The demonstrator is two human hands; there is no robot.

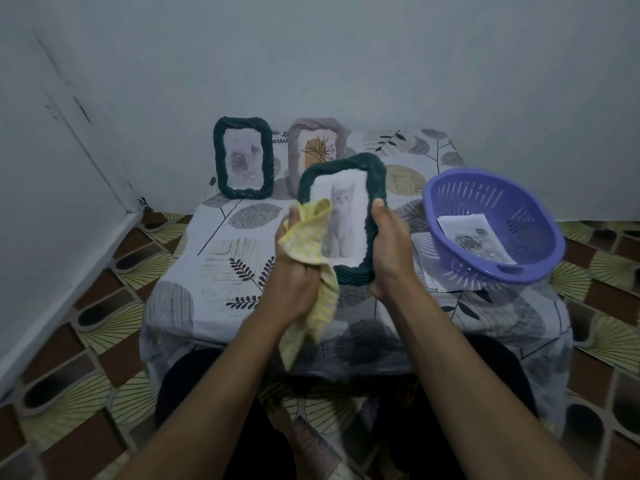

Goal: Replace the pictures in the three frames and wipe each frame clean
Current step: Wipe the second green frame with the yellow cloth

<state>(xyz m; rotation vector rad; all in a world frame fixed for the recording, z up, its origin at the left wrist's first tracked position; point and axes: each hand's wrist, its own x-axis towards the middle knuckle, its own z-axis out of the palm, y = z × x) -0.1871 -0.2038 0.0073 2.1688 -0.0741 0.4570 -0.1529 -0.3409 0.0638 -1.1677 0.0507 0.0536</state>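
My right hand [389,251] grips the right edge of a dark green rope frame [375,181] with a white cat picture, held tilted above the table. My left hand [294,271] holds a yellow cloth [310,237] bunched against the frame's left side and glass. A second dark green frame [242,157] with a rose picture stands upright at the back left. Beside it a grey-beige frame [317,133] with a plant drawing stands partly hidden behind the held frame.
A purple plastic colander [491,223] sits tilted at the table's right with a rose print [474,240] inside and loose papers [429,265] under it. The low table [221,271] wears a leaf-patterned cloth. Walls close in behind and at left; patterned floor surrounds.
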